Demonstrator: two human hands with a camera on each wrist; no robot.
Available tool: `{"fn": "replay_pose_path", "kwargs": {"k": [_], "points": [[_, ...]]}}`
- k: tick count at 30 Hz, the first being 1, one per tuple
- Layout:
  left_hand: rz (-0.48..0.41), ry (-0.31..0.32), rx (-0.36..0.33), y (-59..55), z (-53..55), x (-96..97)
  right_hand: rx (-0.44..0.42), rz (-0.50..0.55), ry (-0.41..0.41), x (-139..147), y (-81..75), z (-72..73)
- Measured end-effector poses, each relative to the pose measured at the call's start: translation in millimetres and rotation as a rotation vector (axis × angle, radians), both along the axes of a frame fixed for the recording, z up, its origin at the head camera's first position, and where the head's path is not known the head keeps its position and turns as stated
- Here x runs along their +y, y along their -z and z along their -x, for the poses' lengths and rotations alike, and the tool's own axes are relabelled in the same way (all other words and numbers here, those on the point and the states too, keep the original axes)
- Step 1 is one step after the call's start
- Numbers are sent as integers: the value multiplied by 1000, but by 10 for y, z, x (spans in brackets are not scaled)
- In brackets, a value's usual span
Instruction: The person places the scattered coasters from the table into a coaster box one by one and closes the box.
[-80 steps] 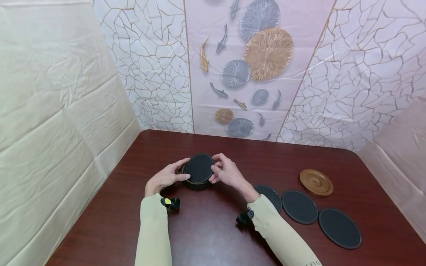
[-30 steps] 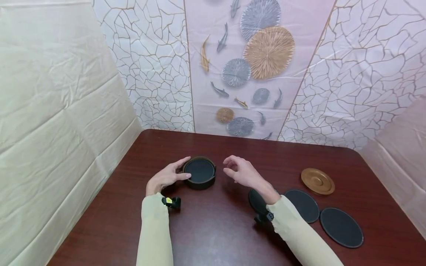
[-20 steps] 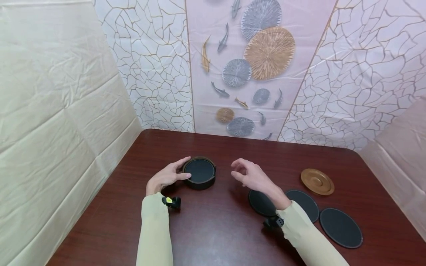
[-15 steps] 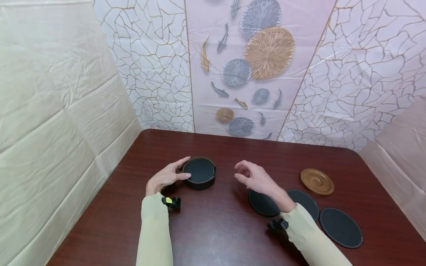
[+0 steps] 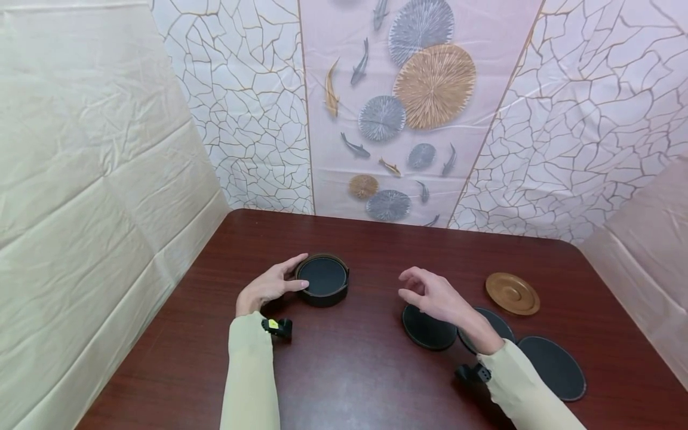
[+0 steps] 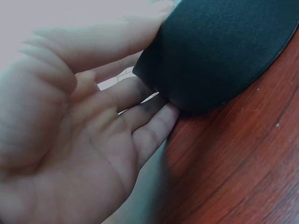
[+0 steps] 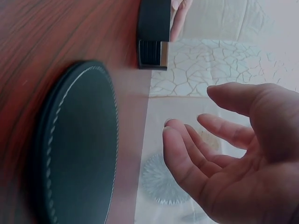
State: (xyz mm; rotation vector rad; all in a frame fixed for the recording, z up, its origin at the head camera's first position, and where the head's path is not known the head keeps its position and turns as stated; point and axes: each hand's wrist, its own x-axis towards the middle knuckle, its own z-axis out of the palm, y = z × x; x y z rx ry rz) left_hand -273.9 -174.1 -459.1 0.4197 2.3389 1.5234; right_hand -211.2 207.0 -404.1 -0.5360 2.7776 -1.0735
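A round black coaster holder stands on the table, left of centre, with a black coaster lying inside its rim. My left hand holds the holder's left side, thumb in front and fingers behind. In the left wrist view the fingertips lie against the holder's dark wall. My right hand hovers with loosely curled fingers and nothing in them, above the nearest loose coaster. White stitching runs round that coaster's edge in the right wrist view. Through a gap in the holder's side, stacked coasters show.
Two more black coasters lie to the right, a middle coaster partly covered by my right forearm and an outer coaster. Behind them is a round brown wooden saucer. Patterned cloth hangs beyond the reddish-brown table.
Both hands were at the holder, a coaster tilted over it; that coaster now lies flat inside. My right hand has let go and moved right, over the loose coasters. My left hand stays put.
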Motion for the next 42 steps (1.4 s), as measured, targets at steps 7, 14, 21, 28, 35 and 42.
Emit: {"fn": "replay_pose_path", "kwargs": {"k": [7, 14, 21, 28, 35, 42], "points": [[7, -2, 5, 5, 4, -9, 5, -41, 27, 141, 30, -29], [19, -6, 11, 9, 6, -12, 36, -75, 35, 300, 75, -49], [48, -18, 0, 15, -2, -8, -10, -78, 45, 421, 130, -78], [41, -20, 1, 1, -1, -10, -32, -107, 32, 470, 192, -70], [52, -14, 9, -6, 2, -2, -9, -208, 28, 520, 249, -32], [41, -9, 15, -14, -11, -1, -22, -242, 31, 558, 251, -18]]}}
